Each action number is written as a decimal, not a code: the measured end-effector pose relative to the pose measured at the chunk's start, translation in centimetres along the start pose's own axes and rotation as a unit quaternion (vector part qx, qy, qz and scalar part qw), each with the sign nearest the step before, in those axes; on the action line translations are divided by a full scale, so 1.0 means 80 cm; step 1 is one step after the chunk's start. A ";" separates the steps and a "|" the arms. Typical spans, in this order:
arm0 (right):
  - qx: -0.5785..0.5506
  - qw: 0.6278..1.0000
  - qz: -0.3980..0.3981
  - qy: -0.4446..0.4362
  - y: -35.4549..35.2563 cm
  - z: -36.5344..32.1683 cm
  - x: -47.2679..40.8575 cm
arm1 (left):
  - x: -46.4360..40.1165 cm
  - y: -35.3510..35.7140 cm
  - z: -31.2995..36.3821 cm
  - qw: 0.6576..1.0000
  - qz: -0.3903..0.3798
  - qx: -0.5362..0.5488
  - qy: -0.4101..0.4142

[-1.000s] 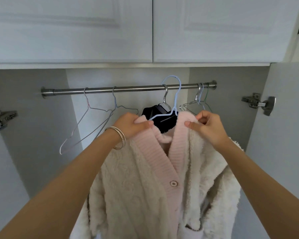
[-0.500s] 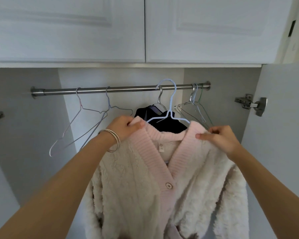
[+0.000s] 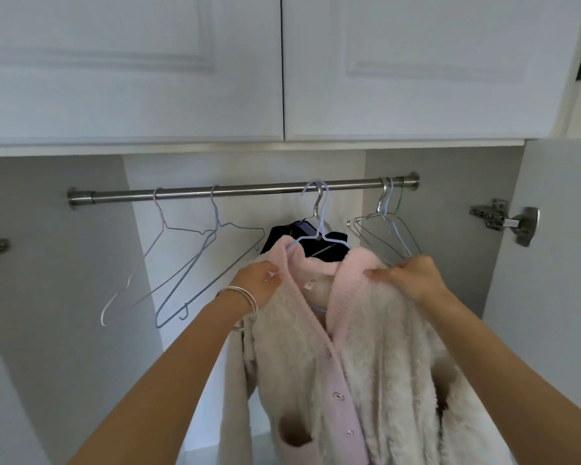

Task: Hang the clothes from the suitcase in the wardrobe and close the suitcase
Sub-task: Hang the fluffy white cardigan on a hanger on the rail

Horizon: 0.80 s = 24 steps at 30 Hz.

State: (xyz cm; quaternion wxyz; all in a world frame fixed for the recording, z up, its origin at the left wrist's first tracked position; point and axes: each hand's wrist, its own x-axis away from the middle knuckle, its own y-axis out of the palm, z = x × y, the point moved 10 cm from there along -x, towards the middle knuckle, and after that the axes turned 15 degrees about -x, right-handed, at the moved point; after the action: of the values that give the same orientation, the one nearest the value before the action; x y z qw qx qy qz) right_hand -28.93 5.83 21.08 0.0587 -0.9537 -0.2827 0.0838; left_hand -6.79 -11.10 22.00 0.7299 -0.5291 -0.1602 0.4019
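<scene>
Both hands: on the fuzzy cardigan (image 3: 366, 357), one at each shoulder, level with each other.
Left hand (image 3: 260, 285): fingers curled into the pink ribbed collar edge, gripping it.
Right hand (image 3: 413, 276): pinching the opposite collar fold.
Cardigan: draped on the pale blue hanger (image 3: 319, 226), long axis hanging straight down between the forearms.
Hook: over the rail (image 3: 242, 192), directly above and behind the hands (seated, as far as I can judge).
Suitcase: out of view.
</scene>
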 end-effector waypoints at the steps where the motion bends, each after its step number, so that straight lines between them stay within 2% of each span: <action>1: -0.026 1.000 -0.012 0.002 0.014 -0.004 -0.003 | -0.003 0.000 0.006 1.000 0.001 0.004 0.006; 4: -0.083 0.996 -0.030 0.016 0.056 -0.013 -0.012 | -0.013 0.000 0.025 1.000 0.005 0.010 0.027; 10: -0.084 0.996 -0.037 -0.002 0.135 -0.039 -0.044 | -0.035 -0.005 0.039 0.998 0.008 0.042 0.038; 14: -0.130 0.991 -0.016 0.012 0.179 -0.033 -0.065 | -0.043 0.002 0.034 0.998 -0.004 0.050 0.031; 21: -0.083 0.994 -0.054 0.044 0.243 -0.009 -0.069 | -0.057 0.016 0.006 1.000 -0.019 0.012 0.006; 24: -0.080 0.990 -0.114 0.000 0.269 -0.009 -0.065 | -0.057 0.020 -0.011 0.999 -0.031 0.019 -0.024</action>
State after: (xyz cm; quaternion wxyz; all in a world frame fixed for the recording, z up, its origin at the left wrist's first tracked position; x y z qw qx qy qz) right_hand -21.68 -15.02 19.01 -0.0087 -0.9168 -0.3957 0.0541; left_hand -9.73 -14.92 21.13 0.7483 -0.4997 -0.1864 0.3944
